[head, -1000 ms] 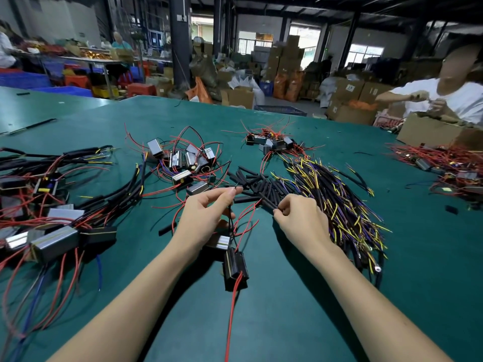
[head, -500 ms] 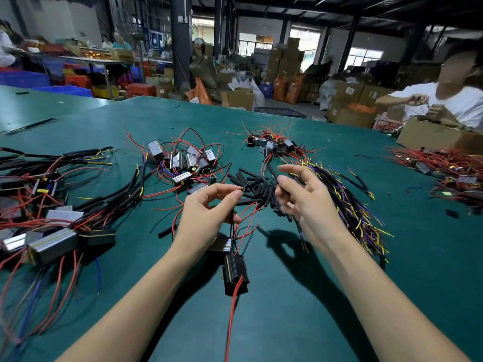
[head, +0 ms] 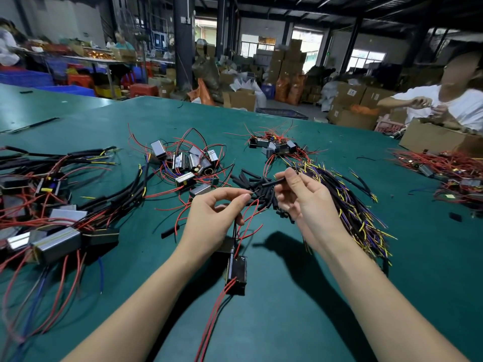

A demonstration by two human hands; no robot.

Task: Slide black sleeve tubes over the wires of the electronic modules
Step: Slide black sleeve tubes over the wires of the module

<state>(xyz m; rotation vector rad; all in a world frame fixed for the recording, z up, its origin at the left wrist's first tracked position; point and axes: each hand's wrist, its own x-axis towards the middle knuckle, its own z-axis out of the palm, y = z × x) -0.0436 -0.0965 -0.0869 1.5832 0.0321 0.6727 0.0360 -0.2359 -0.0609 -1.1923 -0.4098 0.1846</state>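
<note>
Two hands are seen raised over a green table (head: 287, 322), where the work is spread out in heaps. Largest at left is a tangle of sleeved modules (head: 55, 241) with red and black leads; at right lies a long bundle of yellow and purple wires (head: 352, 210). Behind the hands, a pile of bare modules (head: 188, 163) and a smaller far pile (head: 274, 147) are seen, and between them a loose heap of black tubes (head: 251, 178) is scattered on the cloth. A cardboard box (head: 431, 138) is stood at the far right edge, before a second worker; its contents cannot be made out.

One module (head: 236, 274) is hung below the left hand (head: 217, 218), its wire ends (head: 251, 193) pinched between thumb and forefinger and pointed rightward. A single tube (head: 273, 182) is pinched in the curled fingers of the right hand (head: 305, 199), with its long axis laid roughly level and its open end turned left, toward the wire tips. Tube and tips are held near each other but apart, nearly in line, the tube slightly higher. Threading is judged not yet begun; a small drop and a leftward push of the tube would seem called for, with stray strands likely to catch at the mouth.
</note>
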